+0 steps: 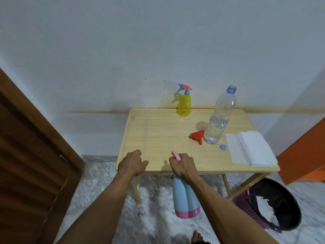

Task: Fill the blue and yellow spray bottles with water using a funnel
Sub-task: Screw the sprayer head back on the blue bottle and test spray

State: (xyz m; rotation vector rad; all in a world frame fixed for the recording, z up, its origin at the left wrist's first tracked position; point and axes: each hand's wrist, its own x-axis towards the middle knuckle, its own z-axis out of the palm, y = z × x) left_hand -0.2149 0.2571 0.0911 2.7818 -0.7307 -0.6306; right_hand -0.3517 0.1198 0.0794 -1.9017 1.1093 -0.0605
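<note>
My right hand [183,167] grips the pink spray head of the blue spray bottle [184,196], which hangs in the air just in front of the wooden table's [158,136] near edge. Its base is pink. My left hand [132,163] hovers over the table's front left part with curled fingers and holds nothing. The yellow spray bottle [184,104] stands upright at the back of the table with its sprayer on. A red funnel [198,135] lies on its side beside a clear water bottle [219,118], uncapped and partly full. Its blue cap [223,147] lies nearby.
A stack of white paper towels [251,148] lies on the table's right side. A dark bin [274,203] with a purple basket stands on the floor at the right. A wooden door [31,155] is at the left, an orange cabinet [304,152] at the right.
</note>
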